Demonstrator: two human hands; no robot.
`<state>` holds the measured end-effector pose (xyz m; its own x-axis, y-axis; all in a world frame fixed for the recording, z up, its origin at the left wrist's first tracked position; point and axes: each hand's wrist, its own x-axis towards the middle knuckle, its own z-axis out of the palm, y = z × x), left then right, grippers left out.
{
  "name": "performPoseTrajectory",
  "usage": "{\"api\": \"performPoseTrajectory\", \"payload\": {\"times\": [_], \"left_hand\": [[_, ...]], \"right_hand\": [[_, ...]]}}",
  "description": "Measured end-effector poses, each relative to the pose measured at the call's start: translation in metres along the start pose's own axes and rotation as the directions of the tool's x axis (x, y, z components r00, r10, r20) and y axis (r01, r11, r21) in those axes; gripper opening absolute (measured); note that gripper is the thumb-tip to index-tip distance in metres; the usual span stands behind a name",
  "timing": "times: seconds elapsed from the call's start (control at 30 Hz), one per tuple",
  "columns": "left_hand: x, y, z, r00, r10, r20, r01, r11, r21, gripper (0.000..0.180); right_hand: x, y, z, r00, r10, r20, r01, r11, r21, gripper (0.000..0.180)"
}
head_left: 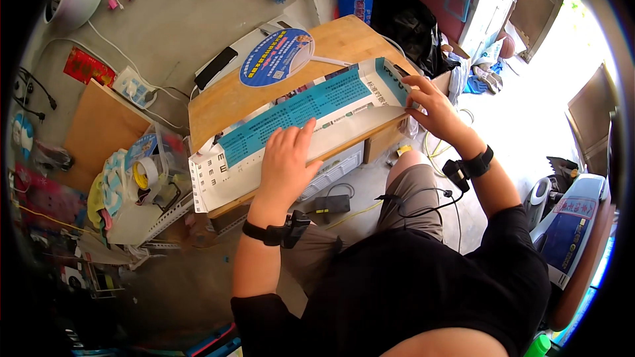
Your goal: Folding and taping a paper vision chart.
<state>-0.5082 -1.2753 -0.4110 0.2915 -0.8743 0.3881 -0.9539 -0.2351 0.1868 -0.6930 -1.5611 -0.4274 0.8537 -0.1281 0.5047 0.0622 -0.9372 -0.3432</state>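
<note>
A long printed paper sheet (248, 135), white with a broad teal panel, lies folded across the near side of a wooden table (347, 34). Its right end curls up off the tabletop. My left hand (288, 156) rests on the sheet near its middle, fingers stretched out over the teal panel and white border. At the raised right end, my right hand (435, 109) pinches the paper's edge between thumb and fingers. Behind the sheet lies a blue oval hand fan (272, 59) with a white handle pointing right.
A black flat object (217, 67) lies at the table's far left edge. To the left stand a power strip (134, 87) with cords and a clear bin (155, 158) holding tape rolls. A black adapter (331, 205) sits below the table. A black bag (407, 30) slumps behind it.
</note>
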Motion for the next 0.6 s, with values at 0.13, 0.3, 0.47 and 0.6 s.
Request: {"api": "performPoseTrajectory", "payload": {"times": [0.13,0.3,0.47,0.6], "left_hand": [[0.001,0.008,0.002,1.000,0.010,0.016,-0.009,1.000,-0.019,0.051],[-0.005,0.015,0.013,1.000,0.008,-0.016,-0.008,0.999,-0.036,0.022],[-0.004,0.016,0.014,0.998,-0.005,-0.061,0.002,0.998,-0.059,0.009],[-0.002,0.014,0.012,0.999,-0.048,0.009,0.048,0.998,-0.050,0.013]], "right_hand": [[-0.009,0.002,0.004,0.994,0.104,-0.037,-0.097,0.982,0.162,0.016],[-0.013,0.002,0.002,0.993,0.108,-0.047,-0.097,0.976,0.193,0.017],[-0.004,-0.016,-0.010,1.000,0.029,-0.012,-0.028,0.999,0.045,0.031],[0.015,-0.042,-0.006,0.989,-0.094,0.118,0.086,0.994,0.072,0.043]]}}
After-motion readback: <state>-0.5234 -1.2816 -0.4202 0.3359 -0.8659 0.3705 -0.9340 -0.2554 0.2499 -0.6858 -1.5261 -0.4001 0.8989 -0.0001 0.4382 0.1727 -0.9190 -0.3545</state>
